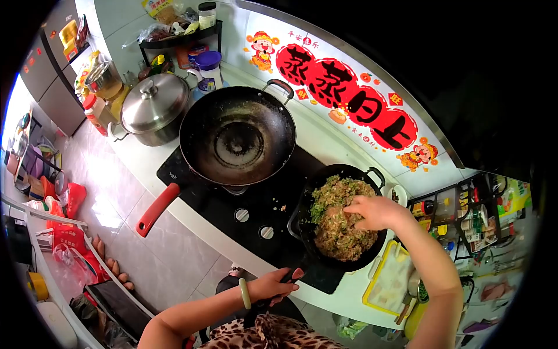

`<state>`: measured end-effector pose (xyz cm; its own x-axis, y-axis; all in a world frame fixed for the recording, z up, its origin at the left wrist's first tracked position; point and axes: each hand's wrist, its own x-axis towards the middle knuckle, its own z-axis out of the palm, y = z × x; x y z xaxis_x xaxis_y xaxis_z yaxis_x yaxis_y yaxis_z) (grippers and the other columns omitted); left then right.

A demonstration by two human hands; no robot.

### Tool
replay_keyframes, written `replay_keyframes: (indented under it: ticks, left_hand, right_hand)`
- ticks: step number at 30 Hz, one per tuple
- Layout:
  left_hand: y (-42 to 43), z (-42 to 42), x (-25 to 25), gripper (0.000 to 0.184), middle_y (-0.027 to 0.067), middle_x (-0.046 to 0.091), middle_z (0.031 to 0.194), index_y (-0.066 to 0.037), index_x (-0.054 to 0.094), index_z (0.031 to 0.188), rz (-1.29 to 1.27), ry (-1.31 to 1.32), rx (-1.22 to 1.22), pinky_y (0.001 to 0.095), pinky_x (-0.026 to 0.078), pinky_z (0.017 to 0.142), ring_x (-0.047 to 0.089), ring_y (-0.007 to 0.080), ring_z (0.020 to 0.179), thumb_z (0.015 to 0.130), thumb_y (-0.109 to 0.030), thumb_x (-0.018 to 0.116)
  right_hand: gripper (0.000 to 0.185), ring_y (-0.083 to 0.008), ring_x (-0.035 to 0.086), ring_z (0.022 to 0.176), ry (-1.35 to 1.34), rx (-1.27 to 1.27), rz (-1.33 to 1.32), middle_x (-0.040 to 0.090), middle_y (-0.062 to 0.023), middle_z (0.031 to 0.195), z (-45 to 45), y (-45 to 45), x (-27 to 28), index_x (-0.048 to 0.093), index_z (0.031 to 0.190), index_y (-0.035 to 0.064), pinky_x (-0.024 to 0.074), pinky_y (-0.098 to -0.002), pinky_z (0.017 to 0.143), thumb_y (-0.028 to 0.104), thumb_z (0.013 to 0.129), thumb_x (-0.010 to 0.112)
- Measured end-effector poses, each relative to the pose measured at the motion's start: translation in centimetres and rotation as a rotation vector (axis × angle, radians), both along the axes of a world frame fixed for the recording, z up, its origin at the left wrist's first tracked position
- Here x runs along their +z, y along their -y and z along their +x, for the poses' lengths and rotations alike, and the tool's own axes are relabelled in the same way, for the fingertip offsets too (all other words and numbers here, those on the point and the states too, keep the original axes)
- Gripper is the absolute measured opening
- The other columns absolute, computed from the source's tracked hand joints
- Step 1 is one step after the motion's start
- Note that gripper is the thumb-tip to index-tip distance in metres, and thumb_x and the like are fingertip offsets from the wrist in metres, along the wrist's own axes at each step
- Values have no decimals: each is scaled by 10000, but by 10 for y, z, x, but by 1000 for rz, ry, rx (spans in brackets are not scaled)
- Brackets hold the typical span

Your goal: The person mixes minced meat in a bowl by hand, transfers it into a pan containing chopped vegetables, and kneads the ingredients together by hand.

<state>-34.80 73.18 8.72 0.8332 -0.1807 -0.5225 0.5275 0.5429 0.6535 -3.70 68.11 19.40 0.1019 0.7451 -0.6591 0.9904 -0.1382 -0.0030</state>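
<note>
A black two-handled pan (372, 250) on the right of the cooktop holds a minced meat mixture (343, 235) with chopped green bits. My right hand (375, 213) reaches in from the right, its bent fingers apart and the tips at the mixture's surface. Lower down, in front of the counter, my left hand (276, 287) is closed around a dark, handle-like object with a pinkish-red end (297, 273). Its kind cannot be made out, and my fingers cover much of it. A pale bangle circles my left wrist.
A large wok (238, 139) sits on the cooktop (250, 206), its red handle (158, 209) jutting past the counter edge. Behind it stands a lidded steel pot (154, 107). Right of the pan lie a yellow-rimmed tray (388, 279) and a small white bowl (399, 196). Bottles fill a rack (459, 215).
</note>
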Motion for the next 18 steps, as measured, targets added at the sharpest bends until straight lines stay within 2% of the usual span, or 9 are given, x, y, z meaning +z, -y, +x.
replay_keyframes:
  ticks: [3, 6, 8, 9, 11, 13, 14, 16, 18]
  left_hand:
    - [-3, 0, 5, 283, 11, 440, 629, -28, 395, 1007, -14, 14, -11, 224, 342, 367, 413, 79, 421, 858, -196, 568]
    - [-2, 0, 4, 276, 12, 437, 623, -26, 398, 991, 27, 23, -21, 226, 341, 370, 413, 78, 425, 858, -199, 567]
    - [3, -1, -3, 268, 13, 436, 618, -26, 400, 975, -2, 20, -10, 227, 345, 365, 419, 80, 418, 857, -195, 570]
    - [4, -1, -4, 266, 13, 437, 616, -27, 401, 970, -30, 29, 3, 227, 347, 359, 423, 82, 411, 855, -192, 573]
    - [3, 0, -5, 266, 11, 443, 609, -29, 402, 970, -62, 38, 22, 225, 349, 343, 436, 87, 394, 849, -183, 581]
    - [3, 0, -7, 265, 13, 445, 607, -28, 402, 979, -66, 57, 26, 224, 348, 341, 437, 87, 394, 850, -179, 577]
    - [3, 0, -7, 264, 15, 447, 606, -27, 402, 989, -62, 74, 25, 223, 346, 340, 438, 88, 393, 852, -174, 574]
    - [0, 0, -5, 276, 17, 447, 605, -20, 401, 1010, -52, 67, 12, 224, 346, 342, 439, 88, 395, 853, -171, 570]
    - [-3, 1, -2, 289, 19, 448, 605, -12, 400, 1032, -39, 62, -11, 225, 345, 344, 439, 88, 397, 854, -168, 567]
  right_hand:
    - [321, -293, 519, 1017, -176, 251, 196, 545, -125, 1049, -4, -48, -33, 583, 1038, 92, 436, -381, 841, 279, 779, 550]
    - [287, -316, 572, 889, 65, 264, -5, 623, -128, 896, -9, -94, -87, 641, 925, 46, 454, -399, 801, 265, 786, 517]
    - [316, -339, 576, 861, 96, 204, -264, 635, -142, 861, -25, -109, -77, 655, 909, 48, 461, -401, 786, 301, 793, 504]
    - [423, -294, 542, 1027, 75, 81, -445, 556, -140, 1142, -26, -117, -88, 577, 1125, 102, 443, -377, 848, 338, 778, 530]
    - [475, -272, 513, 1075, -9, 101, -554, 509, -127, 1208, -14, -111, -138, 531, 1182, 116, 422, -371, 880, 364, 778, 540]
    - [622, -226, 420, 1190, -79, 103, -816, 385, -78, 1347, -39, -112, -120, 414, 1297, 143, 352, -356, 964, 417, 764, 580]
    - [622, -226, 420, 1190, -79, 106, -820, 385, -78, 1347, -43, -107, -129, 414, 1297, 143, 352, -356, 964, 417, 764, 580]
    - [635, -235, 404, 1203, -169, 477, -889, 397, -80, 1338, -54, -94, -137, 428, 1287, 138, 337, -352, 974, 423, 748, 607]
    - [628, -236, 403, 1203, 42, 268, -1019, 398, -83, 1337, -72, -86, -107, 440, 1279, 135, 336, -355, 971, 424, 748, 612]
